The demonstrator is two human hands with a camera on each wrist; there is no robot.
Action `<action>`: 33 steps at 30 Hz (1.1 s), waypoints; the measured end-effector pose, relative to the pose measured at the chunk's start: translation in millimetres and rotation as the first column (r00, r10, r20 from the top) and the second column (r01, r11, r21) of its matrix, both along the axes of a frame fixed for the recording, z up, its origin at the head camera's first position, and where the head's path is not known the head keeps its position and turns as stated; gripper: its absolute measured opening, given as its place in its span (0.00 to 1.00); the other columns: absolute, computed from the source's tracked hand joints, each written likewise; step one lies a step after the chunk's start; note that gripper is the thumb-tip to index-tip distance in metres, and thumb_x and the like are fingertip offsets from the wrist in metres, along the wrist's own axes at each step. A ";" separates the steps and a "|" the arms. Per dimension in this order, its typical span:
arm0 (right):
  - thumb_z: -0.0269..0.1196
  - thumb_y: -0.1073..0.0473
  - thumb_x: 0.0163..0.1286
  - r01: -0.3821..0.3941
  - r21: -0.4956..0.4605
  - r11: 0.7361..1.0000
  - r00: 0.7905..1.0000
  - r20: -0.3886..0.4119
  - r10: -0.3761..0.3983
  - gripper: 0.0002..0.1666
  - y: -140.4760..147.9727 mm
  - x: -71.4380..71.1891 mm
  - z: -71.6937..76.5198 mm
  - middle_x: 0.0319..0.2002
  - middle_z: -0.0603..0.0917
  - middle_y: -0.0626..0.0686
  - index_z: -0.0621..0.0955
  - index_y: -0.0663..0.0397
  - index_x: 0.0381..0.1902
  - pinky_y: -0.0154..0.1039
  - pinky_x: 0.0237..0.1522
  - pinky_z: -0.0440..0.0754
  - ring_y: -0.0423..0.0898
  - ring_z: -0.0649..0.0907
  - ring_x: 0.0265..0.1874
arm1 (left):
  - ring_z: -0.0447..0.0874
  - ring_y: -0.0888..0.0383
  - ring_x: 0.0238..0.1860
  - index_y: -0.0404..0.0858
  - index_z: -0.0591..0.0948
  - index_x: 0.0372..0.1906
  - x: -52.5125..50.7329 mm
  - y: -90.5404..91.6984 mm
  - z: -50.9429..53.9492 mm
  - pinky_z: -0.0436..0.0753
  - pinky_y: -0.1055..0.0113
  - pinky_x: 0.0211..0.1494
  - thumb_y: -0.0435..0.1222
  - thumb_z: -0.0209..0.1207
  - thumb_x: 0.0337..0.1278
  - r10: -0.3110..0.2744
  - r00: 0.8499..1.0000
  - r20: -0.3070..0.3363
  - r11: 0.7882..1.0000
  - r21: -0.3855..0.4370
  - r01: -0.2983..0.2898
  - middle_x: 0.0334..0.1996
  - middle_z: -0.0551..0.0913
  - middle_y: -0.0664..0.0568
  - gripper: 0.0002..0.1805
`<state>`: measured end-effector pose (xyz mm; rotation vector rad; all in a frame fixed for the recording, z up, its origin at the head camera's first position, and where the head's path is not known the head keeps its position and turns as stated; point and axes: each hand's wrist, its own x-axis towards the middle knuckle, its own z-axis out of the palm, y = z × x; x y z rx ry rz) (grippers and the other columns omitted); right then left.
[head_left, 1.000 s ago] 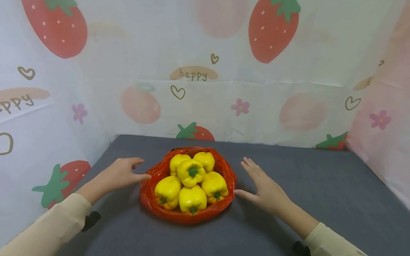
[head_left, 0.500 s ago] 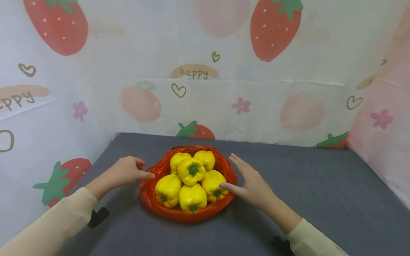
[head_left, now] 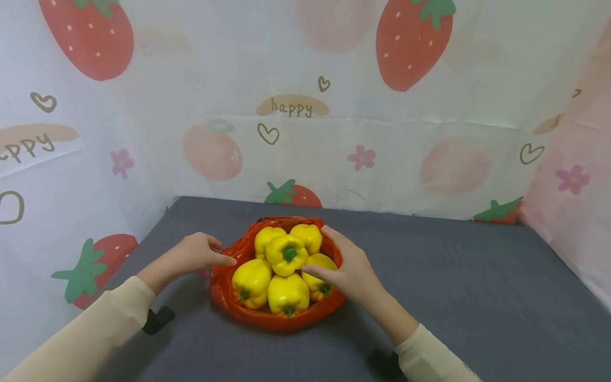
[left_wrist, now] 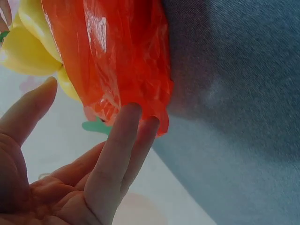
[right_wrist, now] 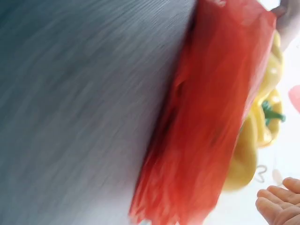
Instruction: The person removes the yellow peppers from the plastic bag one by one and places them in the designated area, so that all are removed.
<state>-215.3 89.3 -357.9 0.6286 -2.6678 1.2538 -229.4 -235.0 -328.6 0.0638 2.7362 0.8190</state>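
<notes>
Left hand (head_left: 194,252) is at the left side of the bag (head_left: 274,321), right hand (head_left: 354,273) over its right, both with fingers spread, gripping nothing, and the peppers (head_left: 282,263) heaped inside it could well spill if a sideways knock buckles that thin plastic

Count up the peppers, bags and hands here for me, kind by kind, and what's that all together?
Yellow peppers showing: 6
Red bag: 1
Left hand plus right hand: 2
Total: 9, leaving out any peppers hidden underneath
</notes>
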 end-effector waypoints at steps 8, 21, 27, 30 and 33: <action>0.74 0.42 0.56 0.021 -0.110 0.994 0.999 0.041 -0.017 0.50 -22.5 2.8 6.2 0.72 0.71 0.50 0.69 0.49 0.73 0.57 0.68 0.71 0.54 0.71 0.71 | 0.84 0.57 0.31 0.24 0.78 0.56 -1.3 6.1 1.0 0.86 0.62 0.39 0.47 0.68 0.55 0.041 0.999 0.007 0.999 -0.002 -0.041 0.56 0.80 0.31 0.34; 0.76 0.43 0.54 0.061 -0.151 0.987 0.993 0.113 -0.044 0.48 -46.7 0.2 7.4 0.69 0.74 0.52 0.71 0.49 0.70 0.57 0.66 0.74 0.53 0.74 0.68 | 0.84 0.57 0.29 0.26 0.83 0.49 -3.6 5.5 -2.7 0.87 0.62 0.37 0.41 0.67 0.56 0.049 0.999 0.002 0.998 0.026 -0.049 0.45 0.85 0.37 0.23; 0.77 0.46 0.53 0.062 -0.175 0.983 0.991 0.131 -0.040 0.48 -56.6 -1.3 5.3 0.67 0.76 0.57 0.72 0.54 0.69 0.54 0.62 0.78 0.54 0.78 0.61 | 0.83 0.57 0.29 0.27 0.84 0.46 -2.5 7.4 -1.9 0.87 0.64 0.34 0.38 0.67 0.56 0.055 0.998 0.005 0.998 0.038 -0.055 0.42 0.85 0.39 0.19; 0.77 0.47 0.53 0.070 -0.164 0.984 0.991 0.123 -0.050 0.48 -59.2 -2.9 3.2 0.66 0.77 0.57 0.72 0.55 0.69 0.53 0.60 0.79 0.53 0.79 0.60 | 0.83 0.57 0.29 0.27 0.84 0.45 -2.2 8.0 -1.4 0.87 0.64 0.34 0.37 0.67 0.56 0.061 0.998 0.006 0.997 0.047 -0.061 0.41 0.85 0.39 0.17; 0.78 0.47 0.52 0.092 -0.149 0.985 0.989 0.128 -0.073 0.49 -61.9 -4.0 1.8 0.65 0.77 0.55 0.72 0.55 0.69 0.52 0.58 0.81 0.53 0.80 0.58 | 0.83 0.57 0.27 0.28 0.85 0.44 -2.6 8.2 -1.8 0.87 0.64 0.34 0.37 0.68 0.56 0.067 0.998 0.007 0.996 0.054 -0.067 0.40 0.85 0.41 0.17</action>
